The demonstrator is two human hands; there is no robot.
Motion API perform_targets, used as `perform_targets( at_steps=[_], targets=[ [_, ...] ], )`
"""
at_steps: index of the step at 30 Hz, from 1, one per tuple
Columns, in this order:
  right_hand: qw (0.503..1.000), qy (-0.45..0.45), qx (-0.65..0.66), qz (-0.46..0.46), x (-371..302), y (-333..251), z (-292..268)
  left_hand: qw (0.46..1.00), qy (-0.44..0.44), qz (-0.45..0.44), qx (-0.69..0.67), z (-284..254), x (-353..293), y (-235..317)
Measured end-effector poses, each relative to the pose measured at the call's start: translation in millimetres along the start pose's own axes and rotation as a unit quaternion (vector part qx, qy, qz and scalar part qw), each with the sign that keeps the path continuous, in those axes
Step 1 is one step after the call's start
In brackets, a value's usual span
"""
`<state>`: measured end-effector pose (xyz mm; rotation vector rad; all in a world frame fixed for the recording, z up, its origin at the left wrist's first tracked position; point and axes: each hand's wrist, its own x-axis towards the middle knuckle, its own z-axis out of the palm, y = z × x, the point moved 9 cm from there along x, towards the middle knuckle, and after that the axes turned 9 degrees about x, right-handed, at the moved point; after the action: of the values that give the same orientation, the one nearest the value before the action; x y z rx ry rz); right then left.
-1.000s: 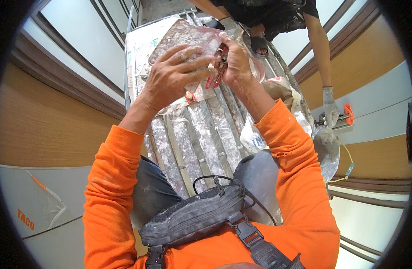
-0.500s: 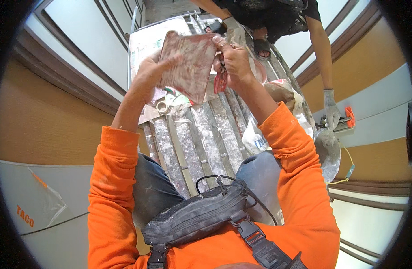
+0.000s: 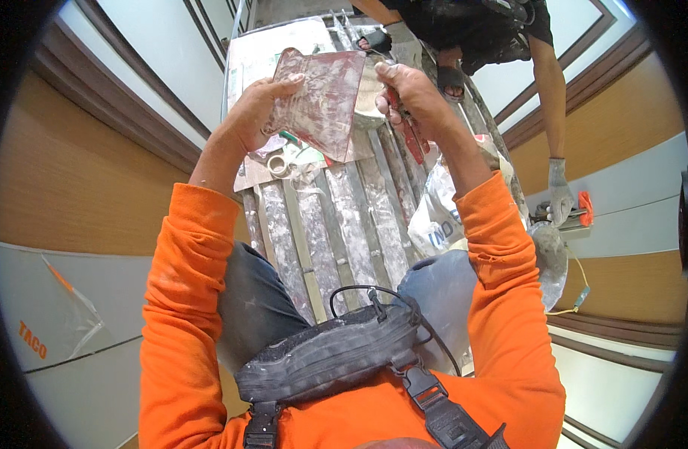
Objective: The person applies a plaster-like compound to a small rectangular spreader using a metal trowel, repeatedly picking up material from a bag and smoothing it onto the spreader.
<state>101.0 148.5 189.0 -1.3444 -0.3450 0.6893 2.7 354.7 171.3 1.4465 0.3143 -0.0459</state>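
In my left hand (image 3: 256, 108) I grip a flat reddish-brown putty spreader (image 3: 321, 93) by its left edge, thumb on top. White compound is smeared over its face. My right hand (image 3: 419, 97) is closed around a narrow red hand tool (image 3: 413, 141), which points down below the fingers; its exact kind is not clear. The right hand is just off the spreader's right edge. Behind the spreader a round bucket (image 3: 369, 112) with pale contents shows in part. A tape roll (image 3: 278, 165) lies below my left hand on a sheet of board.
I sit on a slatted platform (image 3: 351, 217) spattered with white. A white printed sack (image 3: 434, 213) stands by my right knee. At the far right a co-worker's gloved hand (image 3: 559, 196) holds a tool with an orange part (image 3: 585, 208) against the wall. A black bag (image 3: 333, 352) hangs at my waist.
My right hand has moved right, away from the spreader, with the red tool in it. The spreader, blurred before, is now nearly still in my left hand.
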Motion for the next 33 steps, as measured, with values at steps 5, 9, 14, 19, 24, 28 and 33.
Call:
perform_targets(
  at_steps=[5, 9, 14, 19, 24, 28, 33],
  targets=[
    [1.0, 0.004, 0.002, 0.013, 1, 3, -4, 0.999, -0.008, 0.0, 0.049, 7, -7, 5],
    [0.994, -0.034, -0.1, -0.013, -1, 6, 5, 0.998, -0.014, 0.019, 0.055, 7, -4, 2],
    [0.985, -0.072, -0.153, -0.028, -11, 7, 25, 0.999, -0.002, 0.044, -0.009, -4, 4, 7],
    [0.963, -0.181, -0.197, 0.022, -18, 41, 64, 0.993, 0.053, 0.101, -0.035, -35, 10, 13],
    [0.922, -0.195, -0.334, 0.029, -13, 62, 63, 0.963, 0.139, 0.168, -0.158, -72, -7, 43],
    [0.942, -0.009, -0.334, -0.012, 4, 29, 10, 0.969, 0.232, 0.075, 0.045, -132, 8, 1],
    [0.957, 0.003, -0.287, -0.037, -3, 21, -2, 0.94, 0.313, -0.091, 0.102, -240, 5, -131]
  ],
)
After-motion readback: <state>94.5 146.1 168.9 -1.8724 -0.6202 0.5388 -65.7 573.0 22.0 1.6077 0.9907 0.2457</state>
